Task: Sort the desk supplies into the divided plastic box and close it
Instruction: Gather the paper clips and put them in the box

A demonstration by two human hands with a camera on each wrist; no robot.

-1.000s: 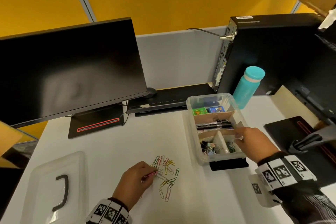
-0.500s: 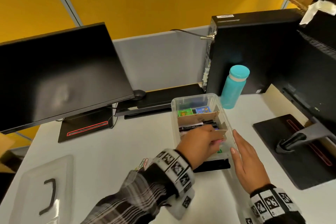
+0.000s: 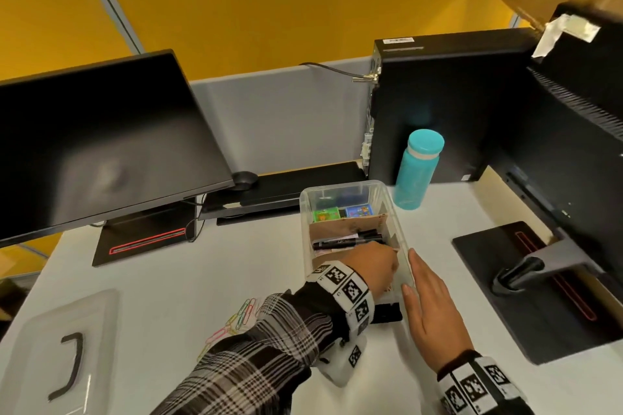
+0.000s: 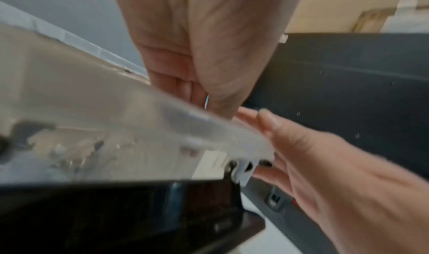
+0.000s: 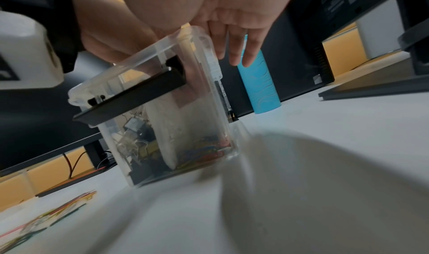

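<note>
The clear divided box (image 3: 305,209) stands open mid-desk; black markers (image 3: 347,239) lie in its middle section and two small coloured boxes (image 3: 325,214) at the back. My left hand (image 3: 374,266) reaches down into the near right compartment. In the left wrist view its thumb and fingers (image 4: 209,85) are pinched on a thin pale sliver that looks like a paper clip. My right hand (image 3: 424,283) lies flat and open against the box's right wall (image 5: 216,85). Loose coloured paper clips (image 3: 241,317) lie on the desk by my left sleeve. More clips (image 5: 202,149) sit inside.
The clear lid (image 3: 64,347) with a black handle lies at the lower left. A monitor (image 3: 101,145) stands at the left, a keyboard (image 3: 286,185) behind the box, and a teal bottle (image 3: 418,168) and black computer tower (image 3: 448,104) at the back right. A second monitor's stand (image 3: 526,280) is on the right.
My left hand left the clip pile on the desk and went into the box's near right compartment. My right hand slid from the box's rim to lie flat against its right wall.
</note>
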